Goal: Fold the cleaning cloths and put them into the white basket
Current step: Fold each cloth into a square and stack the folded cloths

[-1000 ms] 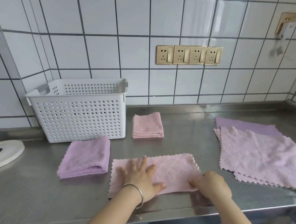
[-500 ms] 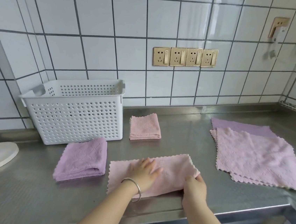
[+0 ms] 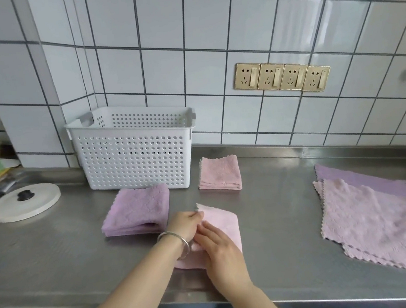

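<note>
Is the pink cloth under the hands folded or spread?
Folded: the pink cloth shows as a narrow block under both hands, left hand and right hand.

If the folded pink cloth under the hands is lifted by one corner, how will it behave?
The pink cloth is probably floppy and would likely unfold, since its layers lie loose. It looks thin, so likely light. Its fuzzy texture probably won't slip from the left hand.

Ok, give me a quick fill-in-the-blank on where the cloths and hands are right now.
1. Both hands, the left hand and the right hand, rest on the ____ cloth at the counter's front edge.
2. The folded purple cloth lies directly in ____ of the white basket.
3. The unfolded cloths lie on the person's ____ side.
4. The bracelet is on the ____ wrist.

Missing words: pink; front; right; left
</note>
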Motion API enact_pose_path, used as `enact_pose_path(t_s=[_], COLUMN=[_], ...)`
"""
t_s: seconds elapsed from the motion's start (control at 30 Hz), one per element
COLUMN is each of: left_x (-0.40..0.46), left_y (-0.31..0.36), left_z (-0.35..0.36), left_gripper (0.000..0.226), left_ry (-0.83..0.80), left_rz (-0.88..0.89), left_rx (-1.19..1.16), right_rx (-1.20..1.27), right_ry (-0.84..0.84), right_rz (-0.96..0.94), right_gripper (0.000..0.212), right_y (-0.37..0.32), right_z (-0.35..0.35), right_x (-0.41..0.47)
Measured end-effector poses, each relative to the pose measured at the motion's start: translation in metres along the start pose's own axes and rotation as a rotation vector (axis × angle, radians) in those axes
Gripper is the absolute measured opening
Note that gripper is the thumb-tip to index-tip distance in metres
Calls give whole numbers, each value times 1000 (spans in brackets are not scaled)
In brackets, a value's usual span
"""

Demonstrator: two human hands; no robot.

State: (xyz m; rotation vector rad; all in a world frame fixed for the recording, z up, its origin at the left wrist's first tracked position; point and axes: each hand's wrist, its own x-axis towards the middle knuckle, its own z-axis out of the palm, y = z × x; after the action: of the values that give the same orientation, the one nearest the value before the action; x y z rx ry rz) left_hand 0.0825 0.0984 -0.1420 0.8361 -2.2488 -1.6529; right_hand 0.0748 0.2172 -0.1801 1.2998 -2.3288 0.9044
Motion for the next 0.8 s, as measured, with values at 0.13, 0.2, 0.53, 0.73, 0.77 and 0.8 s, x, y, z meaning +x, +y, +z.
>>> enact_pose_path(t_s=[0.13,0.2,0.53,0.73,0.77,0.8], left_x=[0,0,-3,-5,-4,-4], left_y=[-8,-10,-25,-38,-41,-43], left_z=[-8,-14,-22,-25,-26,-26], left_gripper=[46,45,24,24,25,25], left_ry=[88,159,256,347,347,342], left_rz=[31,50,95,134,134,132], left_rx=[188,272,559,674,706,741], right_rx=[-25,-57,-78,-82,-75,-79], right_ry=[-60,-70,-126,-242,-266,-290], right_rz=[-48,-10,122,91,84,77], right_gripper=[49,53,61,64,63,61], right_y=[5,12,34,35,34,33], right_z=[0,-2,4,1,0,0], right_x=[-1,-4,-13,-12,-11,-11])
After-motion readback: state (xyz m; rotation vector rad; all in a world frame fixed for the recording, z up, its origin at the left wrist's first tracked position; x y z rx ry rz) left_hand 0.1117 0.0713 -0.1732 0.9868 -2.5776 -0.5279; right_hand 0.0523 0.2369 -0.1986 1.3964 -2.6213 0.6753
